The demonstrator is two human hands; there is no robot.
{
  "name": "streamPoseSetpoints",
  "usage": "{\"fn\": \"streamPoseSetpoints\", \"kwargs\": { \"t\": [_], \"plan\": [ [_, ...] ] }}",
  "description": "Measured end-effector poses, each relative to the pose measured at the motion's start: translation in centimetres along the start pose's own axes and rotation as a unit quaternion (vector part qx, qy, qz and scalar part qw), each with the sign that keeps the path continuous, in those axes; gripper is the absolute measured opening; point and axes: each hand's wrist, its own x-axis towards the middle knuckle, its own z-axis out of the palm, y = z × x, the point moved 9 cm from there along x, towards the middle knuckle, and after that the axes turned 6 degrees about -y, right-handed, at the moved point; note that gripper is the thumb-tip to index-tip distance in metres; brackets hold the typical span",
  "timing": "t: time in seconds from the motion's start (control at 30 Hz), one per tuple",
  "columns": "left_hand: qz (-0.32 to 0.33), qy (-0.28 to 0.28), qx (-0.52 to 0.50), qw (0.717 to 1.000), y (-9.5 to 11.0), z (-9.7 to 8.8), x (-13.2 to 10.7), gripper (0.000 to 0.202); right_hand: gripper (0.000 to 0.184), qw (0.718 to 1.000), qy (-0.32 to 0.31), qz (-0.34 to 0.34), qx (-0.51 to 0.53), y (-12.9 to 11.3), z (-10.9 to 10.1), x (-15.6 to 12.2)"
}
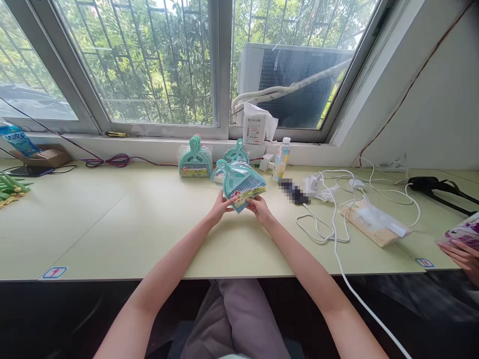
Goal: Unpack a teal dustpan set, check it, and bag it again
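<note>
Both hands hold 1 green dustpan set (243, 180) in clear wrap. The left hand (220, 207) has its grip closed on the low left edge, and the right hand (261, 208) has its grip closed on the low right edge. The set is tipped, with its handle pointing away. It is nearer than the drink bottle (281, 162) and to its left. You cannot tell if it touches the surface (130, 234).

A long white cable (339, 254) loops around to the right of the bottle and drops over the near edge. Far to the right of the bottle, another person's hand (464, 257) holds a pink and white pack (464, 232). A flat tissue pack (362, 219) lies nearer than the bottle and to its right. Just in front of the bottle is a dark thing (294, 193), too blurry to name.

To the left of the bottle, behind the held set, is another green set (240, 148). More to the left, a stack of green dustpans (195, 160) stands up. Behind the bottle, a bit to the left, a white tissue packet (255, 128) sits on the windowsill (149, 144). Past the bottle, outside the window (149, 65), are a big white machine (250, 70) and leafy trees.
</note>
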Motion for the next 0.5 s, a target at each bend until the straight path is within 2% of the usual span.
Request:
{"fn": "streamPoseSetpoints", "kwargs": {
  "t": [0.13, 0.27, 0.5],
  "plan": [
    [-0.014, -0.01, 0.061, 0.998, -0.1, 0.0, 0.2, 0.071, 0.017, 1.0, 0.015, 0.02, -0.004, 0.2, -0.3, 0.0],
    [-0.006, -0.008, 0.055, 0.998, 0.0, 0.0, 0.2, 0.073, 0.009, 0.999, 0.031, 0.042, 0.011, 0.5, -0.5, 0.1],
    [-0.002, -0.037, 0.073, 0.997, 0.2, 0.5, 0.2, 0.079, 0.033, 0.993, 0.065, 0.065, 0.073, 1.0, -1.4, 0.2]
  ]
}}
